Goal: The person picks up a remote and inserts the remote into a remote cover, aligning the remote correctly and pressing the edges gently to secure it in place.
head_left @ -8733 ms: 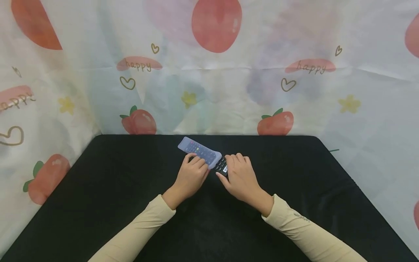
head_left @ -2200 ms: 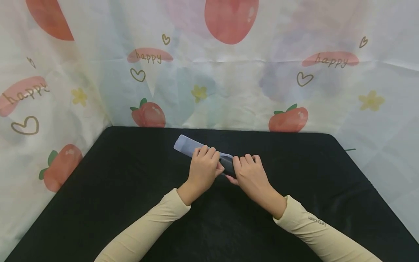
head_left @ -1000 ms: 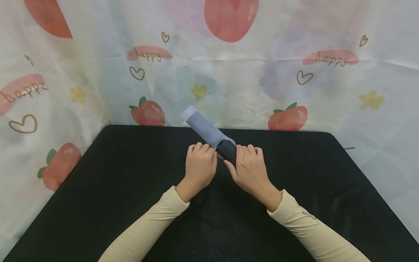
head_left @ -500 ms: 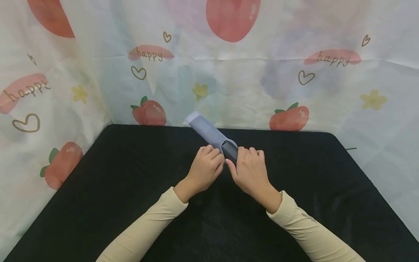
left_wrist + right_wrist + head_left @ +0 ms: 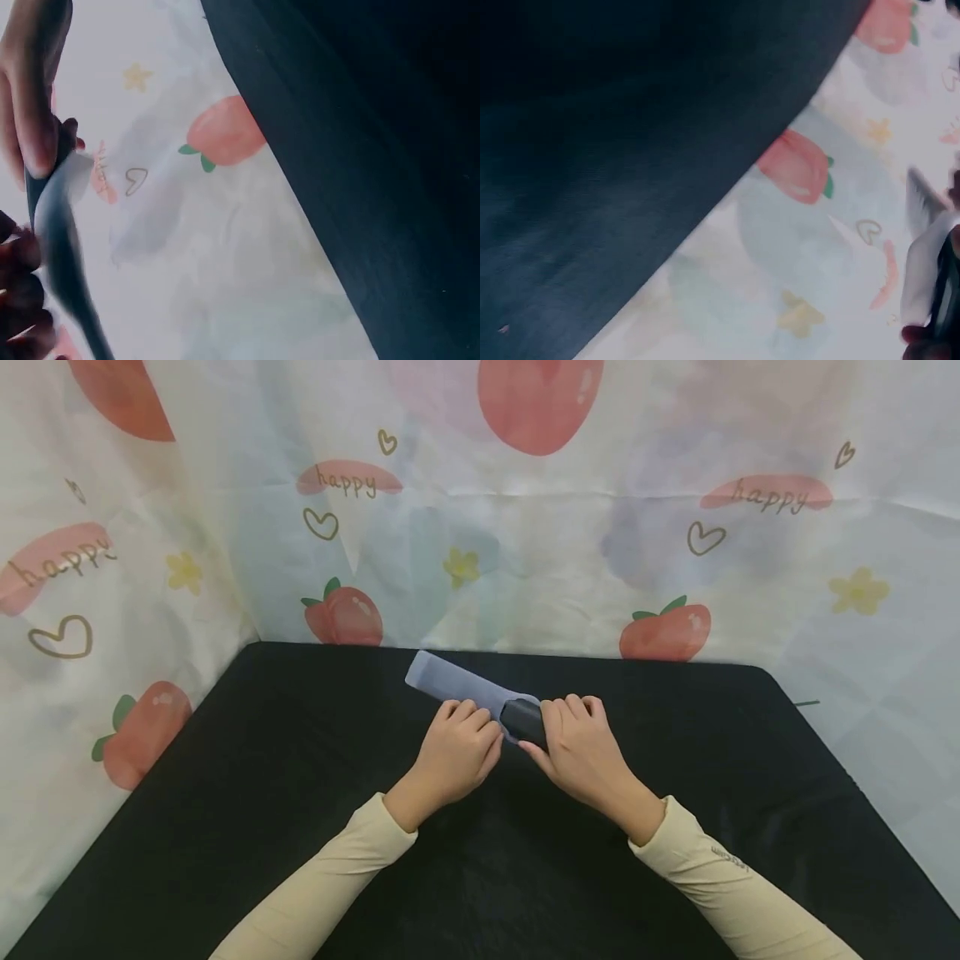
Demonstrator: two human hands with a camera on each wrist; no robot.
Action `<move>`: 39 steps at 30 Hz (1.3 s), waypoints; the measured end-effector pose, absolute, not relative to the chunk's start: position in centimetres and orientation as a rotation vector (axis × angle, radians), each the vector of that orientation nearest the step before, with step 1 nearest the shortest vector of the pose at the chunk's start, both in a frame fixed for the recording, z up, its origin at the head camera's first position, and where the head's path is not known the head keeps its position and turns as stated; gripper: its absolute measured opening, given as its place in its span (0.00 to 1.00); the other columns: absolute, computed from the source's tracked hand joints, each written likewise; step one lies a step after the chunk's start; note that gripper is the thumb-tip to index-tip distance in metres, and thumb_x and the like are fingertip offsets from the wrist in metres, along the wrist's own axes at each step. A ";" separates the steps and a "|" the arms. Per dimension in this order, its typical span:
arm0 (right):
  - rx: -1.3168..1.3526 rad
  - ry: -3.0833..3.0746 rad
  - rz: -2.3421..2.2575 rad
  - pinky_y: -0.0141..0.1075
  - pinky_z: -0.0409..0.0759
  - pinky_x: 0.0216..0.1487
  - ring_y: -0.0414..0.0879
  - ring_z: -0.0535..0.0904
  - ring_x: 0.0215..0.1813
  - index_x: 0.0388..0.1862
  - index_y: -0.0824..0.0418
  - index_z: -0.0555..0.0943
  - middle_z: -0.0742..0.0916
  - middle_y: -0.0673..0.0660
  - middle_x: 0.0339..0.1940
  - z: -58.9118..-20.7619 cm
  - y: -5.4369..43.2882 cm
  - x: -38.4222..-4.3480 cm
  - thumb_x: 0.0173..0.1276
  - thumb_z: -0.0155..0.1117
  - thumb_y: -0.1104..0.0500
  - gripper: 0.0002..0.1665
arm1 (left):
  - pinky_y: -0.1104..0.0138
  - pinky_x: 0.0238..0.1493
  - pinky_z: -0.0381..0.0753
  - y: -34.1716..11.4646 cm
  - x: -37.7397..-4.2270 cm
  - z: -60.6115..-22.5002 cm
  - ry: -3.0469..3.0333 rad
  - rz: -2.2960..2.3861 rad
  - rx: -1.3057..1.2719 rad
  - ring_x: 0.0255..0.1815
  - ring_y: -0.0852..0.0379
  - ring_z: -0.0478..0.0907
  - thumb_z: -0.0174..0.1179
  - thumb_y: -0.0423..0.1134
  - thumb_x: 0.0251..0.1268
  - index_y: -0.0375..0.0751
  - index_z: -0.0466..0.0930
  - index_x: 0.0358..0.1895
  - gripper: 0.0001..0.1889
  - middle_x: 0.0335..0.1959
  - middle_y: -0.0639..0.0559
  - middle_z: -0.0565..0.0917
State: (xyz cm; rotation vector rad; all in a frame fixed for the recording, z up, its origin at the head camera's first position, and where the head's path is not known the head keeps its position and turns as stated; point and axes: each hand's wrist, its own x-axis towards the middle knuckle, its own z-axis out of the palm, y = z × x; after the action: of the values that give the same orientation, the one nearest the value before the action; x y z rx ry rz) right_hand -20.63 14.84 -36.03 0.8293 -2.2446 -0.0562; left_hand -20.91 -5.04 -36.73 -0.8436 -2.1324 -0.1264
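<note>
Between both grips, black remote (image 5: 523, 722), partly inside pale cover (image 5: 463, 683) | left hand (image 5: 456, 750) pinches cover by its open end; right hand (image 5: 581, 745) holds remote's bare end | I judge: fitting cover; next calls for drawing it toward right grip.

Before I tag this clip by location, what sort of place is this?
Probably an indoor filming booth: a black-topped table stands before a fruit-print backdrop lettered "happy" that continues along the table's sides.
</note>
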 end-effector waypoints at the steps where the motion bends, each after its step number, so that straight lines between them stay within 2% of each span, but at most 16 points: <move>1: 0.869 -2.223 -0.081 0.51 0.72 0.43 0.55 0.74 0.34 0.40 0.69 0.74 0.80 0.61 0.29 -36.2 15.1 -20.6 0.62 0.58 0.42 0.29 | 0.63 0.42 0.72 -5.2 -20.9 -36.7 -2.130 -0.139 -0.839 0.32 0.55 0.73 0.60 0.43 0.60 0.45 0.79 0.27 0.07 0.25 0.54 0.78; 3: 0.951 -2.182 -0.093 0.52 0.72 0.45 0.54 0.74 0.34 0.41 0.68 0.73 0.80 0.60 0.29 -36.6 15.6 -20.6 0.68 0.49 0.40 0.29 | 0.62 0.46 0.72 -5.4 -20.9 -36.6 -2.130 -0.172 -0.837 0.36 0.54 0.74 0.62 0.48 0.58 0.45 0.80 0.34 0.11 0.30 0.52 0.78; 7: 1.046 -2.119 -0.061 0.53 0.72 0.47 0.54 0.74 0.34 0.43 0.67 0.73 0.80 0.60 0.31 -37.0 16.2 -20.3 0.74 0.29 0.37 0.37 | 0.57 0.57 0.69 -6.0 -21.3 -36.2 -2.214 -0.156 -0.933 0.46 0.54 0.75 0.61 0.63 0.54 0.46 0.76 0.55 0.30 0.42 0.52 0.80; 9: 1.056 -2.110 -0.052 0.54 0.71 0.48 0.54 0.74 0.35 0.44 0.67 0.74 0.80 0.60 0.32 -37.0 16.4 -20.2 0.74 0.28 0.37 0.38 | 0.56 0.59 0.68 -6.2 -21.4 -36.2 -2.258 -0.103 -1.011 0.47 0.55 0.76 0.59 0.67 0.52 0.48 0.75 0.58 0.35 0.43 0.54 0.81; 10: 1.058 -2.115 -0.051 0.54 0.71 0.48 0.54 0.74 0.35 0.44 0.67 0.74 0.80 0.61 0.32 -37.0 16.5 -20.1 0.74 0.30 0.36 0.38 | 0.56 0.59 0.69 -6.3 -21.4 -36.2 -2.272 -0.079 -1.047 0.46 0.56 0.77 0.58 0.68 0.52 0.48 0.75 0.57 0.35 0.42 0.54 0.82; 13: 1.067 -2.153 -0.081 0.54 0.71 0.51 0.54 0.75 0.38 0.47 0.68 0.74 0.81 0.60 0.34 -36.8 17.1 -20.0 0.68 0.48 0.36 0.34 | 0.59 0.54 0.71 -6.5 -21.4 -36.3 -2.287 -0.040 -1.088 0.41 0.56 0.78 0.57 0.68 0.52 0.47 0.77 0.53 0.33 0.38 0.55 0.82; 16: 1.085 -2.178 -0.123 0.54 0.71 0.53 0.54 0.76 0.41 0.48 0.68 0.74 0.81 0.60 0.35 -36.5 17.6 -20.0 0.53 0.66 0.38 0.37 | 0.60 0.52 0.72 -6.5 -21.1 -36.5 -2.313 -0.037 -1.090 0.41 0.56 0.77 0.57 0.67 0.54 0.47 0.77 0.53 0.32 0.38 0.55 0.83; 18: 1.103 -2.173 -0.143 0.54 0.71 0.53 0.54 0.77 0.41 0.47 0.68 0.75 0.81 0.60 0.35 -36.5 17.7 -20.0 0.47 0.71 0.38 0.40 | 0.60 0.52 0.72 -6.4 -21.0 -36.5 -2.348 -0.055 -1.091 0.41 0.57 0.77 0.57 0.66 0.54 0.47 0.77 0.54 0.32 0.38 0.55 0.83; 19: 1.112 -2.167 -0.150 0.54 0.71 0.53 0.53 0.77 0.40 0.46 0.68 0.75 0.81 0.60 0.34 -36.6 17.8 -20.0 0.48 0.70 0.38 0.39 | 0.61 0.52 0.72 -6.4 -20.9 -36.5 -2.367 -0.071 -1.092 0.41 0.57 0.77 0.56 0.66 0.55 0.47 0.77 0.54 0.31 0.38 0.55 0.83; 21: 1.128 -2.151 -0.159 0.54 0.72 0.52 0.53 0.76 0.39 0.44 0.68 0.75 0.81 0.59 0.33 -36.7 17.9 -20.0 0.58 0.62 0.37 0.35 | 0.61 0.52 0.72 -6.2 -20.7 -36.5 -2.405 -0.108 -1.091 0.41 0.57 0.77 0.55 0.65 0.58 0.47 0.77 0.54 0.29 0.37 0.56 0.83; 24: 1.154 -2.126 -0.135 0.54 0.72 0.51 0.54 0.76 0.38 0.42 0.68 0.74 0.80 0.60 0.32 -36.9 18.0 -20.0 0.70 0.42 0.35 0.36 | 0.62 0.51 0.73 -5.8 -20.6 -36.4 -2.443 -0.171 -1.074 0.39 0.58 0.77 0.53 0.60 0.63 0.49 0.78 0.52 0.23 0.36 0.57 0.84; 26: 1.165 -2.109 -0.123 0.54 0.72 0.51 0.53 0.75 0.37 0.41 0.68 0.74 0.80 0.59 0.31 -37.0 17.9 -19.9 0.73 0.30 0.35 0.39 | 0.64 0.48 0.74 -5.5 -20.5 -36.3 -2.457 -0.213 -1.061 0.36 0.59 0.76 0.52 0.54 0.67 0.49 0.80 0.49 0.17 0.34 0.57 0.84; 31: 1.206 -2.093 -0.126 0.54 0.71 0.50 0.53 0.74 0.36 0.39 0.66 0.74 0.80 0.58 0.29 -36.9 17.8 -19.7 0.73 0.31 0.36 0.37 | 0.69 0.38 0.72 -4.7 -20.4 -36.1 -2.449 -0.222 -1.058 0.33 0.60 0.75 0.52 0.45 0.69 0.50 0.82 0.39 0.09 0.30 0.58 0.82; 39: 1.312 -2.084 -0.099 0.48 0.72 0.48 0.52 0.73 0.37 0.38 0.66 0.74 0.79 0.58 0.31 -37.1 18.0 -19.8 0.73 0.32 0.37 0.36 | 0.69 0.42 0.74 -4.1 -20.4 -36.0 -2.358 -0.221 -1.116 0.32 0.62 0.76 0.55 0.42 0.67 0.48 0.83 0.30 0.09 0.27 0.59 0.83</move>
State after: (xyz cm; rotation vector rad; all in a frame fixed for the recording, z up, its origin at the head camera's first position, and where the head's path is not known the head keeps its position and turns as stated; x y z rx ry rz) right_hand -19.85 18.04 -37.09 1.3118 -2.0841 -0.0990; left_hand -20.35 -4.05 -35.97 -1.1162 -2.3584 -0.2213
